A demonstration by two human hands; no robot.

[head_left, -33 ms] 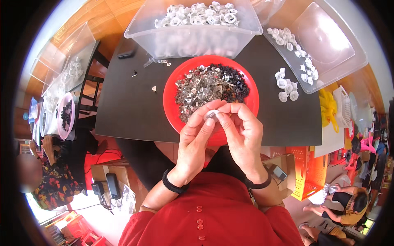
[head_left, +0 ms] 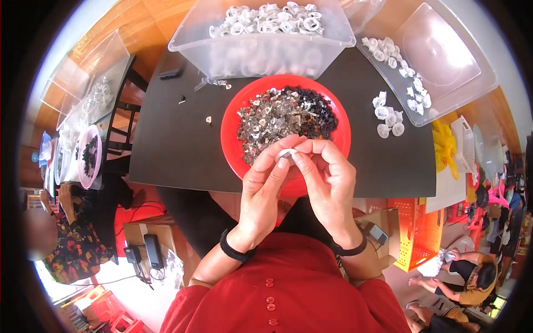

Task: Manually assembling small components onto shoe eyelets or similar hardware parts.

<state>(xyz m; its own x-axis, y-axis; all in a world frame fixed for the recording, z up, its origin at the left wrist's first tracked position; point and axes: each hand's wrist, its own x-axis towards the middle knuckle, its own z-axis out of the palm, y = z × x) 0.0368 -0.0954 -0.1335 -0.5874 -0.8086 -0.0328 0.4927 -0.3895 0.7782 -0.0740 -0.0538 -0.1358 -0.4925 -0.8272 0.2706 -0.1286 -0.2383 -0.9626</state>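
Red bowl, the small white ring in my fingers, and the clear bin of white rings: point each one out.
red bowl (head_left: 233, 111): head view, bare left rim.
small white ring (head_left: 287, 153): head view, its visible top between fingertips.
clear bin (head_left: 261, 54): head view, front wall.

Far across the dark table sits a big clear plastic bin, rectangular, milky-walled, heaped with white rings. To its right, a second clear bin tilts off the table's far right corner. On the left, more clear bins line a neighbouring table. Near right, on the floor, an orange slatted crate.
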